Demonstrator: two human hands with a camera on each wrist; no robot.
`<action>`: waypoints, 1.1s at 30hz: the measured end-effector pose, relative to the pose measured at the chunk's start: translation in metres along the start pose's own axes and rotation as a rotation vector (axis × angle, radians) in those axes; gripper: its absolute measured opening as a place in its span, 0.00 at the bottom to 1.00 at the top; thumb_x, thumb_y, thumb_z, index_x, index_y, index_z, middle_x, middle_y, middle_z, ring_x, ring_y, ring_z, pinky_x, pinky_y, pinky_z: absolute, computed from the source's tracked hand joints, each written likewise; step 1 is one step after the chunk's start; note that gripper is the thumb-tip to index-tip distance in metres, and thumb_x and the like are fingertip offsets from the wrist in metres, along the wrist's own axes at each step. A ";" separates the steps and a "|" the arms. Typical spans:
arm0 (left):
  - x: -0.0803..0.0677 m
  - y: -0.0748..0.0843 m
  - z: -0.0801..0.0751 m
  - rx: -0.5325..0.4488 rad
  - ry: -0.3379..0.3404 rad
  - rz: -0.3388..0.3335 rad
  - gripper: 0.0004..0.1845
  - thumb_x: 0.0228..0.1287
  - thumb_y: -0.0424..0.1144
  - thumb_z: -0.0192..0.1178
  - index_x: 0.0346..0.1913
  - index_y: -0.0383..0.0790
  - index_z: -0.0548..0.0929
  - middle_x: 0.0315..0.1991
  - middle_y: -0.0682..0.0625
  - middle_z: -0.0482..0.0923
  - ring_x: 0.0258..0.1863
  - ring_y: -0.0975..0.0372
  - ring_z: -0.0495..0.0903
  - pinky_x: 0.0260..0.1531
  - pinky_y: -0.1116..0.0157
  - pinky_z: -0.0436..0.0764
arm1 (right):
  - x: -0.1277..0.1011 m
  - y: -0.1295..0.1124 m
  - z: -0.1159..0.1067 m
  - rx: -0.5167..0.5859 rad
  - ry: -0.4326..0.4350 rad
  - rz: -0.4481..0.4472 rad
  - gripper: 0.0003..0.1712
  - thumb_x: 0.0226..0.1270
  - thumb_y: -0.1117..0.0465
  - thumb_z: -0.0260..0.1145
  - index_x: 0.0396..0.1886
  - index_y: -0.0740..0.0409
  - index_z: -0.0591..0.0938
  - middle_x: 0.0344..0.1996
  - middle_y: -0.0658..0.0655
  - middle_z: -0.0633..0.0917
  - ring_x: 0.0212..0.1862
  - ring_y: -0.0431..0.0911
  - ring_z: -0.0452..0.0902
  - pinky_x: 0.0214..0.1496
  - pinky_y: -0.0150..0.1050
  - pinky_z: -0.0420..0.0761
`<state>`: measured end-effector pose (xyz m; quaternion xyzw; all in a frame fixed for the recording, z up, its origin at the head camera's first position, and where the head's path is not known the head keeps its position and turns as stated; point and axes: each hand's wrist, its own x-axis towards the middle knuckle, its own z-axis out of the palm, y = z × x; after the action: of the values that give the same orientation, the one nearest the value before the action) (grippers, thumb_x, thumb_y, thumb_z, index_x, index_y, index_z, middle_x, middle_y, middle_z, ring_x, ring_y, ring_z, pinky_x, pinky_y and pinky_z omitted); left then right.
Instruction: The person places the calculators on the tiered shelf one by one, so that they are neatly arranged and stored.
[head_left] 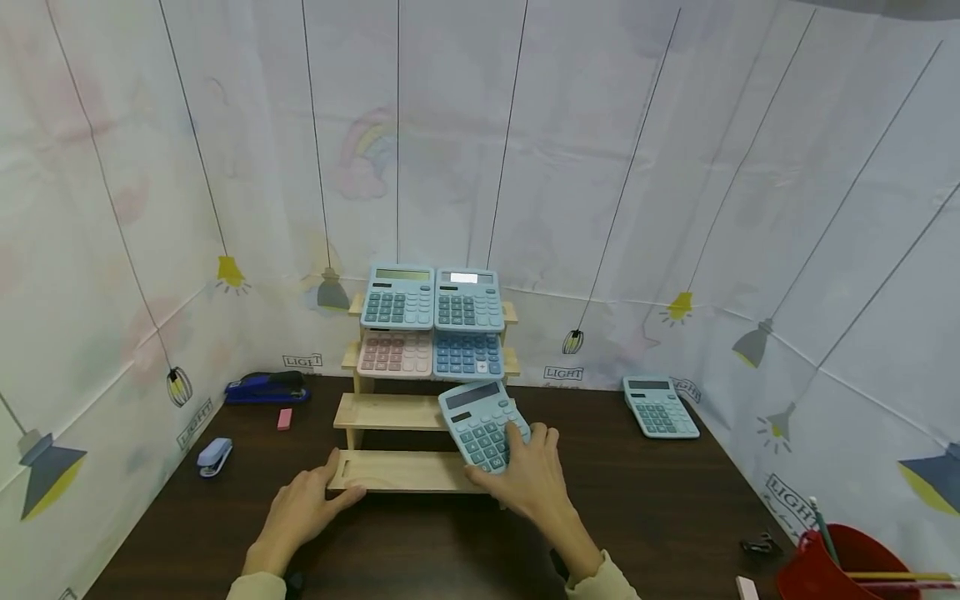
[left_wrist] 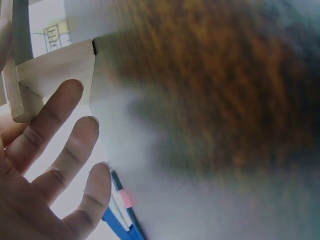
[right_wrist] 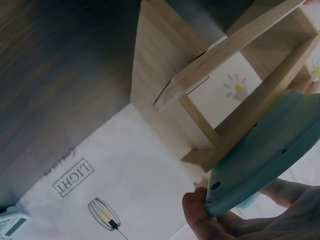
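A light-blue calculator (head_left: pixel 483 425) is tilted over the right part of the two lower shelves of a stepped wooden stand (head_left: pixel 405 471). My right hand (head_left: pixel 536 479) grips this calculator by its lower end and right side; the right wrist view shows the calculator's edge (right_wrist: pixel 270 155) close to the shelf boards. At the left end of the lowest shelf, my left hand (head_left: pixel 303 504) holds the board between thumb and index finger. Its other fingers (left_wrist: pixel 70 155) are extended in the left wrist view. Two light-blue calculators (head_left: pixel 397 297) stand on the top tier, above a pink calculator (head_left: pixel 395 354) and a blue calculator (head_left: pixel 468 356).
Another light-blue calculator (head_left: pixel 660 408) lies at the right back of the dark table. On the left are a dark-blue stapler (head_left: pixel 266 388), a small light-blue stapler (head_left: pixel 214 457) and a pink eraser (head_left: pixel 284 419). A red bucket (head_left: pixel 847 567) with pencils stands at the front right.
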<state>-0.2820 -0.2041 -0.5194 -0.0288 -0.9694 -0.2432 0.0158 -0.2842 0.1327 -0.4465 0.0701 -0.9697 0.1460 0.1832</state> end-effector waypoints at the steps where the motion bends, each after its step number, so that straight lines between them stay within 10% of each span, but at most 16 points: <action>1: 0.000 0.000 0.000 0.001 0.000 -0.001 0.56 0.59 0.77 0.53 0.77 0.36 0.61 0.63 0.32 0.78 0.56 0.38 0.80 0.51 0.36 0.75 | 0.001 -0.002 0.001 0.000 0.009 -0.003 0.56 0.46 0.24 0.68 0.64 0.62 0.77 0.53 0.73 0.73 0.50 0.59 0.63 0.51 0.51 0.74; 15: -0.003 0.001 0.001 -0.005 0.010 0.005 0.55 0.59 0.76 0.54 0.77 0.36 0.61 0.63 0.32 0.78 0.55 0.38 0.80 0.51 0.36 0.75 | 0.013 -0.012 0.015 0.072 -0.029 -0.055 0.60 0.49 0.20 0.65 0.71 0.58 0.73 0.60 0.74 0.69 0.55 0.60 0.61 0.51 0.53 0.77; 33: -0.001 0.001 -0.001 0.005 0.009 0.005 0.54 0.60 0.74 0.56 0.77 0.36 0.62 0.62 0.32 0.79 0.53 0.40 0.82 0.48 0.40 0.78 | 0.022 -0.033 0.028 0.085 0.052 -0.307 0.31 0.66 0.39 0.67 0.63 0.51 0.81 0.57 0.74 0.75 0.47 0.57 0.64 0.40 0.48 0.75</action>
<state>-0.2811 -0.2041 -0.5185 -0.0302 -0.9699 -0.2408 0.0212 -0.3073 0.0910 -0.4551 0.2214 -0.9354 0.1587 0.2255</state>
